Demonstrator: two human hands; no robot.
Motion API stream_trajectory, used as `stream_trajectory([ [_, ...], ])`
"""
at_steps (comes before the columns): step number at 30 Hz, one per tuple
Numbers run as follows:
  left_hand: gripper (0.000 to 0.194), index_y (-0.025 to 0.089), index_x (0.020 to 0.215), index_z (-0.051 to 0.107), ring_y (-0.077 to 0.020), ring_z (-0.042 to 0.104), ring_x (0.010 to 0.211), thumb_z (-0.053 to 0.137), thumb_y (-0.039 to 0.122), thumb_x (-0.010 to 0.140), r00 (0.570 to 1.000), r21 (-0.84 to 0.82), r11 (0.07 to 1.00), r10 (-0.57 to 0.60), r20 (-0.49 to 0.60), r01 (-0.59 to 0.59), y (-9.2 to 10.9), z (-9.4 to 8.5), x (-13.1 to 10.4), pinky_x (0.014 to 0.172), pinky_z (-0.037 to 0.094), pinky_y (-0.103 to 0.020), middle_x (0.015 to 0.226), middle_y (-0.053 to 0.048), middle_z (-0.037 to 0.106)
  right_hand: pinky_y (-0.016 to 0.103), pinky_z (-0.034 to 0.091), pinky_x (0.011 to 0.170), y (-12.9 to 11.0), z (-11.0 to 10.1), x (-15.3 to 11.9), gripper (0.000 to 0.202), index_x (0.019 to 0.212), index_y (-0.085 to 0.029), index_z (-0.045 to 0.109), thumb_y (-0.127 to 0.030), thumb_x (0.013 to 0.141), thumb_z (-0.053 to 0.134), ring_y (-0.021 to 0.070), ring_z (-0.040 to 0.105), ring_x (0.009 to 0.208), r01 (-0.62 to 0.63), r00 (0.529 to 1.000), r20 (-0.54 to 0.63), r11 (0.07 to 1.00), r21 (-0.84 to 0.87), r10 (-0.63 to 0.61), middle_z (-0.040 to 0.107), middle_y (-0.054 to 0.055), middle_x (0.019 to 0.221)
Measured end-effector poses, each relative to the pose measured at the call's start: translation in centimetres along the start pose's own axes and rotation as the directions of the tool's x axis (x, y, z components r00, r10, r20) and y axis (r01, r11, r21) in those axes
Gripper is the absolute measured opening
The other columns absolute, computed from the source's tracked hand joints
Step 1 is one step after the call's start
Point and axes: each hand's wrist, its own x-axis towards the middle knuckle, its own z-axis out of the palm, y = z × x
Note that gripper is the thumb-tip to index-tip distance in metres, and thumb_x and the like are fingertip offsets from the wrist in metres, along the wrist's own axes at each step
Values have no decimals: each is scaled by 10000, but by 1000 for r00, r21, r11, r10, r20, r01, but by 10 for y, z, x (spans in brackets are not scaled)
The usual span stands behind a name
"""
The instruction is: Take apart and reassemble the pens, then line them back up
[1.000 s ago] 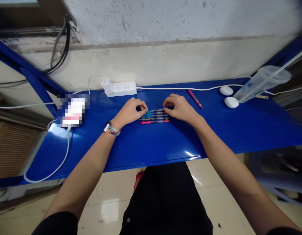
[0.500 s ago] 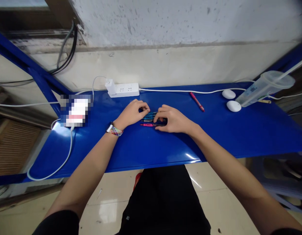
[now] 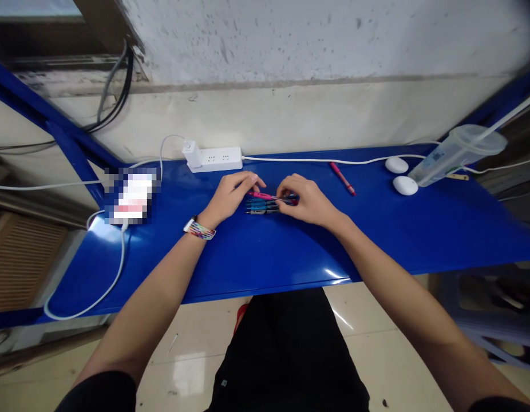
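A pink pen (image 3: 261,196) lies crosswise over a small row of pens (image 3: 257,206) with blue, teal and grey barrels on the blue shelf. My right hand (image 3: 307,197) is closed on the pink pen's right part, thumb and fingers pinching it. My left hand (image 3: 233,195) hovers at the pink pen's left end, fingers bent and apart; whether a fingertip touches the pen I cannot tell. The right ends of the row are partly hidden behind my right fingers. On my left wrist is a watch with a multicoloured band (image 3: 200,229).
Behind my hands a white power strip (image 3: 222,159) lies by the wall, its cord running right. A red pen (image 3: 343,179) lies to the right, near two white rounded objects (image 3: 404,185) and a tilted clear plastic cup (image 3: 458,151). At left is a blurred phone (image 3: 134,197) with a cable.
The pink pen has gone from the near side of the row to its far side, lifted in my right hand. My left hand has shifted only slightly.
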Motion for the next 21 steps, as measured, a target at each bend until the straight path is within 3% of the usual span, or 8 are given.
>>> stream_trajectory([
  [3, 298, 241, 1085, 862, -214, 789, 950, 685, 481, 1093, 1000, -31, 1000, -2, 19, 3, 4, 1, -1, 944, 612, -376, 1034, -65, 871, 350, 476, 805, 5, 0, 1, 73, 1044, -220, 731, -271, 1021, 685, 220, 653, 858, -72, 995, -62, 997, 21, 73, 737, 33, 909],
  [6, 172, 256, 1099, 874, -224, 783, 999, 799, 383, 1011, 998, 14, 1000, 20, -56, -19, 2, 5, -1, 963, 617, -398, 1097, -63, 877, 339, 421, 723, 8, 0, 3, 169, 1042, -215, 769, -382, 1029, 741, 180, 572, 724, -160, 972, -164, 985, 60, 168, 673, -1, 797],
  [9, 133, 256, 1073, 873, -224, 772, 968, 793, 342, 1011, 989, 33, 999, 34, -141, -29, 0, 6, 1, 937, 624, -417, 1076, -68, 874, 332, 404, 670, 10, -1, 6, 228, 928, -223, 757, -445, 967, 792, 161, 511, 655, -267, 913, -238, 925, 270, 333, 585, -24, 691],
  [12, 122, 255, 1073, 866, -233, 779, 987, 796, 328, 1005, 978, 37, 999, 40, -203, -33, 0, 6, 1, 947, 633, -431, 1083, -70, 876, 322, 460, 643, 11, -5, 10, 246, 880, -239, 737, -474, 896, 811, 165, 563, 665, -303, 854, -164, 729, 613, 493, 635, 0, 729],
  [15, 113, 256, 1065, 869, -236, 783, 986, 803, 321, 999, 972, 49, 998, 50, -229, -39, 0, 6, 2, 943, 636, -436, 1077, -70, 876, 311, 488, 623, 12, -10, 12, 244, 871, -231, 773, -443, 801, 874, 165, 600, 690, -298, 817, -94, 557, 775, 568, 691, 32, 791],
  [18, 97, 260, 1052, 871, -233, 776, 971, 820, 302, 981, 963, 71, 996, 70, -261, -53, 0, 7, 2, 923, 639, -432, 1052, -65, 865, 298, 464, 575, 13, -15, 12, 227, 872, -221, 812, -423, 791, 878, 159, 586, 684, -302, 797, -65, 489, 818, 601, 705, 51, 807],
  [21, 94, 261, 1040, 875, -235, 767, 963, 835, 299, 964, 952, 98, 993, 85, -296, -58, 1, 6, 2, 913, 648, -432, 1031, -60, 857, 286, 472, 557, 14, -18, 11, 195, 856, -223, 835, -390, 784, 905, 154, 585, 689, -313, 790, -67, 495, 811, 609, 707, 48, 799],
])
